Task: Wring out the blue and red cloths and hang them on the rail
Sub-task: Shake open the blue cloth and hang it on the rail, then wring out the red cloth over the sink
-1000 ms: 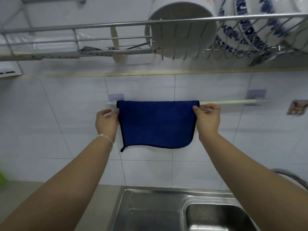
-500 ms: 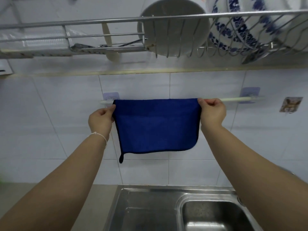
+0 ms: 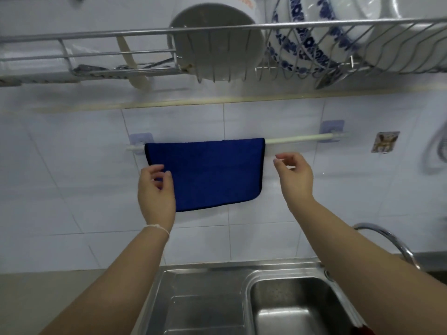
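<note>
The blue cloth (image 3: 208, 172) hangs folded over the white rail (image 3: 297, 138) on the tiled wall, covering the rail's left half. My left hand (image 3: 156, 192) is in front of the cloth's lower left part, fingers apart, holding nothing. To the right of the cloth's edge and just below the rail, my right hand (image 3: 294, 177) is also open and clear of the cloth. A sliver of red (image 3: 362, 328) shows at the bottom edge beside my right arm; I cannot tell whether it is the red cloth.
A metal dish rack (image 3: 217, 30) with a white pot and blue-patterned bowls hangs above the rail. Below is a steel sink (image 3: 205, 298) with a basin on the right, and a curved tap (image 3: 387, 240) at the right. A small sticker hook (image 3: 384, 141) is on the wall.
Both hands have let go of the blue cloth's top corners and dropped lower. The cloth now hangs on the rail on its own.
</note>
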The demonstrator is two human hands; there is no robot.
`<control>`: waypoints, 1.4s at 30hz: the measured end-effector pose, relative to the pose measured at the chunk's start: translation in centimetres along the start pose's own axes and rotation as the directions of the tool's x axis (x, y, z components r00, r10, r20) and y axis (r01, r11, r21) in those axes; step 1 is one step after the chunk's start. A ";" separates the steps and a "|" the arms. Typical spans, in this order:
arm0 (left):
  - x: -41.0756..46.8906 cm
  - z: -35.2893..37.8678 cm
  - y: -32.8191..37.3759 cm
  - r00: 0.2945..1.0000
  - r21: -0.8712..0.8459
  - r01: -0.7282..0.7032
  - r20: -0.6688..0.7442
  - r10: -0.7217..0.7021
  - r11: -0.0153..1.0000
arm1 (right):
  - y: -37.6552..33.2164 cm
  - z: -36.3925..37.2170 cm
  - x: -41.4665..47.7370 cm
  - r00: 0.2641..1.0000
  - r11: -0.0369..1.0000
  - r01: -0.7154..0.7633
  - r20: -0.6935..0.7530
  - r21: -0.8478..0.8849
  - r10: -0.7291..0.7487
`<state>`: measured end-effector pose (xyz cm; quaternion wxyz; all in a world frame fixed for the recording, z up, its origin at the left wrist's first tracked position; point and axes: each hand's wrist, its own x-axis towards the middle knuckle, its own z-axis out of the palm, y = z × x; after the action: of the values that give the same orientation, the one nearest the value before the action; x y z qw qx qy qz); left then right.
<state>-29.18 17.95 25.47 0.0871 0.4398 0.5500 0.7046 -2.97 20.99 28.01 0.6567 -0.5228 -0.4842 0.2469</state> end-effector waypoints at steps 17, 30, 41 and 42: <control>-30.0 12.3 -6.9 0.350 0.439 -0.153 0.862 -0.366 0.885 | 22.0 -24.3 -12.8 0.736 0.504 0.040 0.366 -0.863 0.569; -38.3 13.2 -10.2 0.227 0.457 -0.403 0.889 -0.397 0.793 | 33.5 -29.5 -14.7 0.646 0.531 -0.130 0.335 -0.837 0.686; -39.5 19.2 -5.8 0.078 0.223 -0.596 0.972 -0.220 0.772 | 26.3 -27.4 -10.4 0.631 0.657 0.200 0.609 -0.727 0.481; -39.7 19.5 -5.1 0.090 0.223 -0.539 0.974 -0.207 0.812 | 24.8 -27.1 -9.9 0.593 0.692 0.226 0.660 -0.686 0.461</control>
<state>6.66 9.42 0.48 0.2151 0.8591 0.4623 0.0450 21.71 8.89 1.72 0.0933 -0.5996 -0.7390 0.2928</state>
